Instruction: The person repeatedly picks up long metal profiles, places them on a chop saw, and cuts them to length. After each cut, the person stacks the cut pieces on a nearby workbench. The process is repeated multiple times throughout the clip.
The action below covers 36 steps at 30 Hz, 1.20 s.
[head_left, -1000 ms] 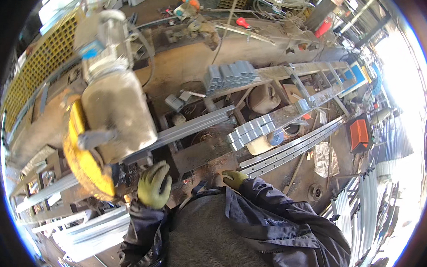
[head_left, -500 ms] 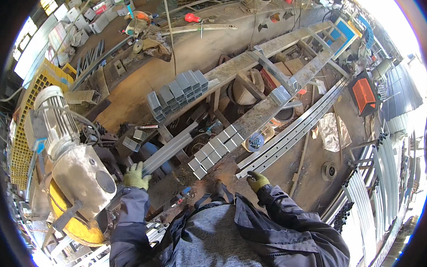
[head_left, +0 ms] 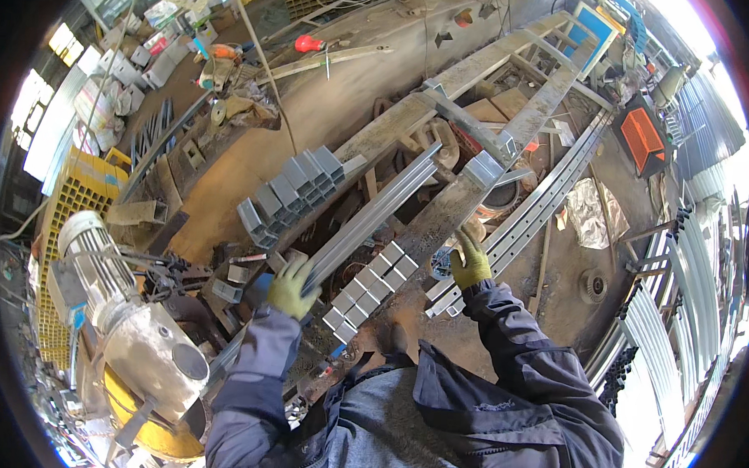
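Your left hand (head_left: 292, 290) is resting on the long metal profiles (head_left: 373, 217), left of the short metal pieces (head_left: 374, 290); whether its grip is clamping, I cannot tell. Your right hand (head_left: 472, 262) is holding nothing, grip apart. Pressing evenly should be helping control.

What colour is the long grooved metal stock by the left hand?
The metal stock is silver-grey, showing best in the head view.
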Each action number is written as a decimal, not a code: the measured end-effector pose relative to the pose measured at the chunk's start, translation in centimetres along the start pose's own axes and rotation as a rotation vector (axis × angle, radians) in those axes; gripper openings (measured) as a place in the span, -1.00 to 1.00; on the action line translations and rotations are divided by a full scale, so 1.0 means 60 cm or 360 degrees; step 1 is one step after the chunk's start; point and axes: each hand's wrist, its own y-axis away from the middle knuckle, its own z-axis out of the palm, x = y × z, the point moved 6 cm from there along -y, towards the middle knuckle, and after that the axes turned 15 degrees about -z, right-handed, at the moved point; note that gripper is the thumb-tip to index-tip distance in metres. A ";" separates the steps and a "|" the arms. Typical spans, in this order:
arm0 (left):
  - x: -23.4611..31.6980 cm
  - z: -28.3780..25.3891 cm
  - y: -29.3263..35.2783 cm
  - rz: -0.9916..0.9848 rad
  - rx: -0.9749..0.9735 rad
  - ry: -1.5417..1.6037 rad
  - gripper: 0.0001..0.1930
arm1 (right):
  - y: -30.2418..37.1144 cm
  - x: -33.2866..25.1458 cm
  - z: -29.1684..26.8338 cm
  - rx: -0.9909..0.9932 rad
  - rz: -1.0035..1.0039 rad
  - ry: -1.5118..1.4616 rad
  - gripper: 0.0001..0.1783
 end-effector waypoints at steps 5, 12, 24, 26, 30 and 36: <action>-0.035 -0.006 0.066 0.0130 0.0158 -0.0118 -0.20 | -0.023 -0.004 0.024 -0.0300 -0.0129 0.0105 -0.14; 0.009 0.026 0.000 0.0174 0.0238 -0.0034 -0.32 | -0.031 -0.011 0.019 -0.0293 -0.0183 0.0221 -0.22; 0.118 0.095 -0.167 0.0472 0.0234 0.0027 -0.37 | -0.029 -0.005 0.020 -0.0272 -0.0159 0.0251 -0.24; 0.125 0.108 -0.182 0.0466 0.0153 -0.0009 -0.38 | -0.027 -0.003 0.022 -0.0282 -0.0122 0.0230 -0.24; 0.132 0.102 -0.183 0.0497 0.0124 -0.0028 -0.25 | -0.026 -0.006 0.022 -0.0260 -0.0142 0.0288 -0.23; 0.137 0.132 -0.213 -0.0154 -0.0323 -0.0501 -0.02 | -0.028 -0.005 0.017 -0.0201 -0.0208 0.0242 -0.23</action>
